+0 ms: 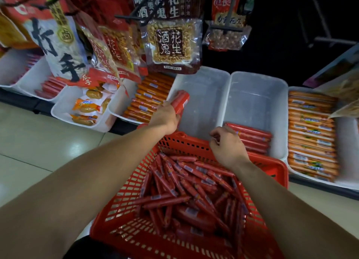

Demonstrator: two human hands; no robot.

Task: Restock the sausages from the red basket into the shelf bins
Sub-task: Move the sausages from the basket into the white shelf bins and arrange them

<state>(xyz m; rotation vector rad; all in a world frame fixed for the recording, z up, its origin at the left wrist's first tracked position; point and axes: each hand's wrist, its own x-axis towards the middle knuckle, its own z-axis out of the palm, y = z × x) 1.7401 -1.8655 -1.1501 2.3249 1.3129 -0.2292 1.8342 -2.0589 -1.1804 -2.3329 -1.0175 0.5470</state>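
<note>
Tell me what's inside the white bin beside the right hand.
Red sausages lie side by side at the near end of the white bin; its far part shows bare floor. The right hand covers their left ends, so any beneath it cannot be seen.

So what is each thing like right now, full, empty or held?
Left hand: grips a red bundle.
Right hand: loosely curled, holds nothing.
Basket: heaped with sausages.
Bin by left hand: empty.
Bin by right hand: partly filled, red row at near end.
</note>
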